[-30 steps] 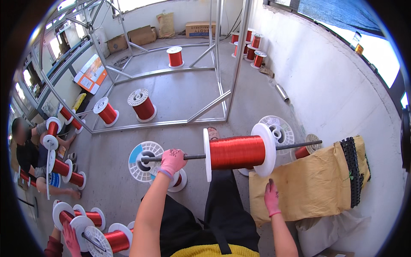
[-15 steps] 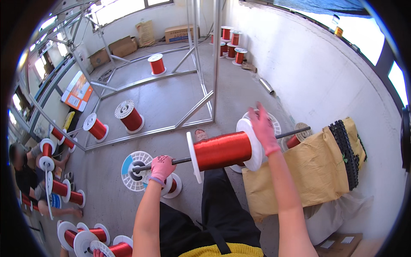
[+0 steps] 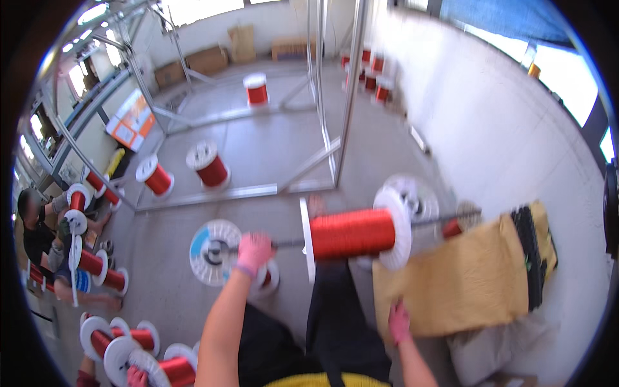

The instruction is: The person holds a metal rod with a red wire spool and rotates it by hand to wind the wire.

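Note:
My left hand (image 3: 255, 251), in a pink glove, is closed around a dark rod (image 3: 288, 244) near its left end. A large spool of red wire (image 3: 353, 233) with white flanges sits on that rod, level in front of my legs. To its right, the rod runs on past the far flange. Whether something supports that end, I cannot tell. My right hand (image 3: 400, 321), also gloved in pink, is low by the brown paper wrap (image 3: 451, 284), off the spool; it is blurred, fingers loosely extended, holding nothing visible. A white spool flange (image 3: 216, 253) stands behind my left hand.
A metal frame (image 3: 242, 192) crosses the floor ahead, with red wire spools (image 3: 207, 165) standing inside it. Black ridged strips (image 3: 527, 258) lie on the wrap at right. Other spools (image 3: 177, 373) are at lower left; a person (image 3: 40, 226) sits among spools at far left.
My right hand has come off the spool's right flange and dropped toward my right side. My left hand keeps its grip on the rod. The whole view has shifted slightly.

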The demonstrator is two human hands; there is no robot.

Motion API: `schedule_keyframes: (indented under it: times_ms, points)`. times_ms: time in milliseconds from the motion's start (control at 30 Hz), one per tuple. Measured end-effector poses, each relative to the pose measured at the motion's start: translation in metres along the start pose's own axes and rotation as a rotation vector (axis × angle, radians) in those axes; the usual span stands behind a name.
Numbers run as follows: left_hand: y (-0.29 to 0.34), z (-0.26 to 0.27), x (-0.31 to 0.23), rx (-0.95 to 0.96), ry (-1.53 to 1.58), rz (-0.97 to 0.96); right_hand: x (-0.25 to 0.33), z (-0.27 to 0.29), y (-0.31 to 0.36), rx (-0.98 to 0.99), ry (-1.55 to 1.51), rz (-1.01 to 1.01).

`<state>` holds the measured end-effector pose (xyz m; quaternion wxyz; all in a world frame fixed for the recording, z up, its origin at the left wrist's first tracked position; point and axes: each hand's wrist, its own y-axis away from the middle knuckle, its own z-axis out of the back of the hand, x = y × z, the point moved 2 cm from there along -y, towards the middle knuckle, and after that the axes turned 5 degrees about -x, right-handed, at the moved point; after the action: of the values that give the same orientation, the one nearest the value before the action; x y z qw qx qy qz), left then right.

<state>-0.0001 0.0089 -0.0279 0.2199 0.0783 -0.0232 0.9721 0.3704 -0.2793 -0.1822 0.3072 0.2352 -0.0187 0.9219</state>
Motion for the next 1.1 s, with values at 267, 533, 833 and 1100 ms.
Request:
schedule_keyframes:
  times_ms: [267, 533, 833, 1100]
  points:
    - [-0.009, 0.024, -0.002, 0.118, 0.216, 0.104, 0.101, 0.089, -0.086, -0.253, -0.485, 0.085]
    - [-0.009, 0.028, -0.006, 0.136, 0.180, 0.138, 0.195, 0.176, -0.124, -0.489, -0.818, 0.301]
    - [-0.003, 0.020, 0.000, 0.056, 0.227, 0.111, 0.239, 0.171, -0.137, -0.241, -0.545, 0.243]
    - [-0.021, 0.005, 0.005, -0.033, 0.165, -0.008, -0.026, -0.024, -0.036, 0.168, 0.000, -0.066]
